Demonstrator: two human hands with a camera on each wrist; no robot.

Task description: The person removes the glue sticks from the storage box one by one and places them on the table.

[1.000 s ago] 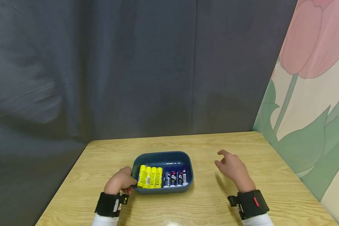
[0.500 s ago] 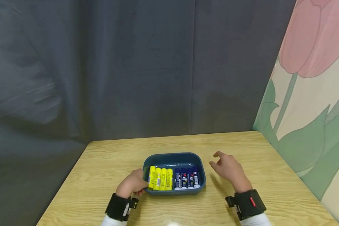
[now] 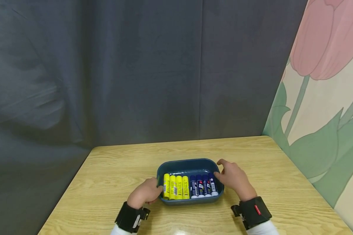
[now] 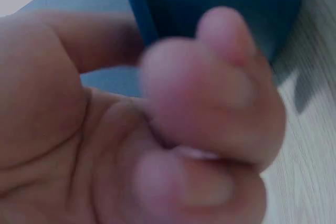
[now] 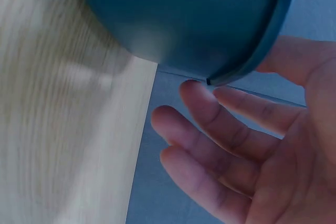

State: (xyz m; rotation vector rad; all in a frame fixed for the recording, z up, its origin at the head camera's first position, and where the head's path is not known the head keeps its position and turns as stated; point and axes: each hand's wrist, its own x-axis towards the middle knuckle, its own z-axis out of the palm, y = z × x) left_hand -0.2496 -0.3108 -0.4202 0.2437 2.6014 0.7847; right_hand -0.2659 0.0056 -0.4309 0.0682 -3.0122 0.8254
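A dark blue plastic bin [image 3: 191, 201] stands on the wooden table. Inside, several yellow glue sticks [image 3: 178, 187] lie side by side on the left, and several dark blue glue sticks with white ends [image 3: 200, 186] on the right. My left hand [image 3: 145, 192] grips the bin's left end, thumb over the rim and fingers curled below it outside. At the right end is my right hand [image 3: 233, 178], its thumb over the rim. In the right wrist view, the loosely bent fingers [image 5: 210, 156] are spread outside the bin wall [image 5: 178, 19].
The wooden table [image 3: 120, 156] extends around the bin on every side. Behind it hangs a dark grey curtain [image 3: 147, 71]. A wall painted with a pink tulip [image 3: 314, 42] borders the right side. Both wrists wear black straps [image 3: 254, 212].
The bin has slid to the right across the table, with my left hand on its left end. My right hand has moved slightly left and its thumb now reaches over the right rim.
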